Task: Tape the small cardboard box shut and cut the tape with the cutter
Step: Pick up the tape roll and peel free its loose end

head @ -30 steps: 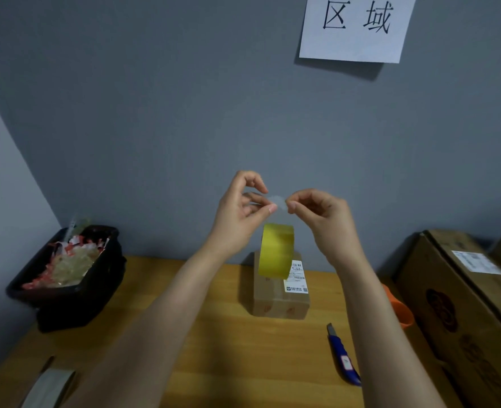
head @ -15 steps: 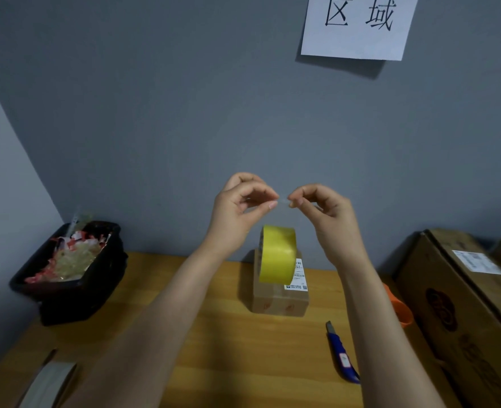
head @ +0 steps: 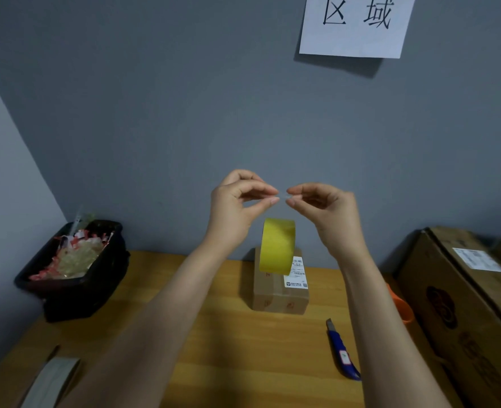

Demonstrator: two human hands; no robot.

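Note:
A yellow tape roll (head: 277, 245) hangs in the air just below my two hands, in front of the small cardboard box (head: 278, 300). That box stands closed on the wooden table and bears a white label. My left hand (head: 240, 207) and my right hand (head: 323, 210) each pinch the clear loose end of the tape between thumb and forefinger, fingertips almost touching above the roll. The blue cutter (head: 342, 350) lies on the table to the right of the box, untouched.
A black bin (head: 96, 290) full of tape and paper scraps stands at the left. A large cardboard carton (head: 464, 313) lines the right edge, with an orange object (head: 404, 312) beside it. A grey roll (head: 52, 381) lies at the front left. A paper sign (head: 355, 25) hangs on the wall.
My hands have risen slightly and the fingertips have drawn closer together. The wide flap of clear tape seen earlier is now a narrow strip between them.

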